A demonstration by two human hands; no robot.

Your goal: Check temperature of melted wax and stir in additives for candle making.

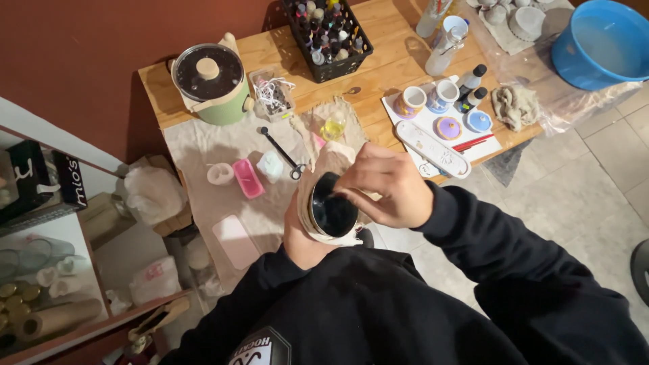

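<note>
Gripping the dark cup [332, 211] from below, my left hand [302, 238] has its fingers wrapped round it, held above the cloth-covered wooden table [378, 54]. My right hand [391, 186] hovers over its rim, fingertips [346, 194] pinched together just inside.

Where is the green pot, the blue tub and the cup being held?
Green pot [226, 105], head view, on its green side wall.
Blue tub [600, 47], head view, on its inner wall.
Cup [331, 213], head view, on its dark inside.
</note>
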